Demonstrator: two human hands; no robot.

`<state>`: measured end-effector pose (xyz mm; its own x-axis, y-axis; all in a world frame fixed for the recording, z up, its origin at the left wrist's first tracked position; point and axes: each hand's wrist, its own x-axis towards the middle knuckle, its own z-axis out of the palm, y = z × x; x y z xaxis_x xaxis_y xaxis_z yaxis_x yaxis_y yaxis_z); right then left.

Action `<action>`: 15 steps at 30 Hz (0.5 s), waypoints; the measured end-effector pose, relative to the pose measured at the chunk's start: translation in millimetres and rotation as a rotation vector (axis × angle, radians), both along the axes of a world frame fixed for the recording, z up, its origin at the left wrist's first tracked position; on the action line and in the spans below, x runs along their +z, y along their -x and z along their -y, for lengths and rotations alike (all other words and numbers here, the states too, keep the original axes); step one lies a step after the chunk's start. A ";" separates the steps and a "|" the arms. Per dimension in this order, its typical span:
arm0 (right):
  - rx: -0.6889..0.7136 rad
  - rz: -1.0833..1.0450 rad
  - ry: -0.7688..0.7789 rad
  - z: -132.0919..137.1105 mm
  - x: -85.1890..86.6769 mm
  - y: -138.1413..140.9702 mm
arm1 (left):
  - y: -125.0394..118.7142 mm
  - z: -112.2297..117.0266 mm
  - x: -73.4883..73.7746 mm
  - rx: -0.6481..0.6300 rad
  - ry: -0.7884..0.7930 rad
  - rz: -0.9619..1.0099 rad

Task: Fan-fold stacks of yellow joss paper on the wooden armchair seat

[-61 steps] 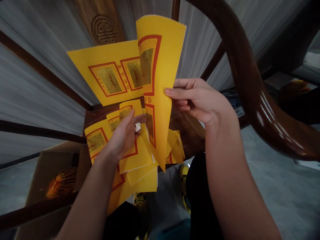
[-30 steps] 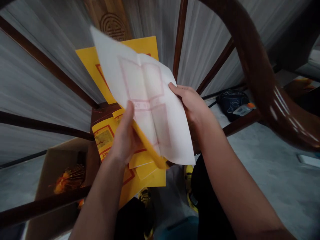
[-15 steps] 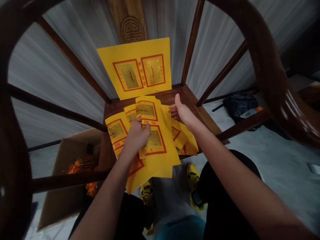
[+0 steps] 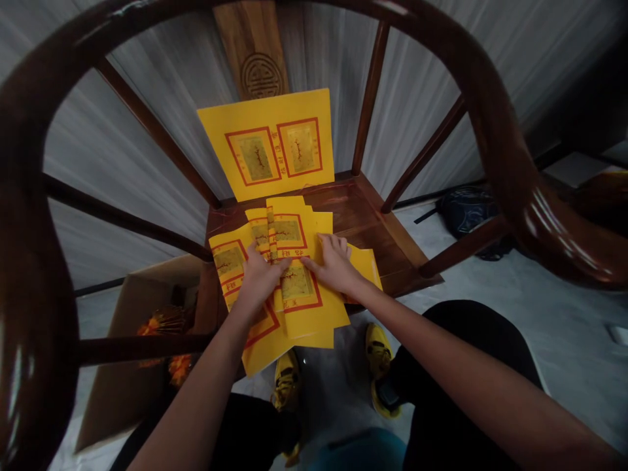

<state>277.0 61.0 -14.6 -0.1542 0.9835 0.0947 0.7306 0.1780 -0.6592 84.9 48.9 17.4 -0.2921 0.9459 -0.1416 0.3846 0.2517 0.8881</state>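
Note:
Several yellow paper sheets (image 4: 304, 307) with red-framed gold panels lie overlapped on the seat of a dark wooden chair (image 4: 377, 226). My left hand (image 4: 260, 278) rests palm down on the left part of the pile, fingers flat. My right hand (image 4: 333, 261) presses on the top folded sheet, fingers spread over it. Another yellow sheet (image 4: 272, 144) leans upright against the chair's back splat.
The chair's curved arm rail (image 4: 495, 131) arcs around the view. A cardboard box (image 4: 132, 353) with orange-tipped sticks stands on the floor at left. A dark bag (image 4: 466, 203) lies on the grey floor at right. My yellow shoes (image 4: 380, 353) show below the seat.
Two seconds ago my right hand held a sheet up; it was turned over, laid on the pile, and both hands now press flat on it.

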 end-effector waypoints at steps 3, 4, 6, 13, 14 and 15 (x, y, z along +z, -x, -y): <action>0.020 -0.033 0.003 -1.4 -0.4 0.6 | -10.7 4.1 3.8 -0.019 -0.020 0.309; 0.003 -0.060 0.023 -2.8 1.2 0.7 | -15.4 6.1 6.6 -0.068 -0.028 0.359; -0.061 -0.156 0.069 -7.0 5.9 -0.1 | -25.0 10.4 13.1 -0.174 -0.068 0.395; -0.071 -1.116 0.316 -23.9 28.2 -17.7 | -35.0 18.8 34.0 -0.297 -0.141 0.395; -0.056 -1.184 0.330 -27.0 32.6 -23.8 | -29.4 19.3 35.9 -0.304 -0.145 0.257; -0.046 -1.224 0.325 -30.4 37.1 -31.1 | -21.7 20.3 37.1 -0.279 -0.146 0.059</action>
<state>308.1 91.4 22.5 -0.1022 0.9902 -0.0953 -0.3844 -0.1276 -0.9143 106.6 28.7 54.5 -0.0135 0.9999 -0.0075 0.3680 0.0120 0.9298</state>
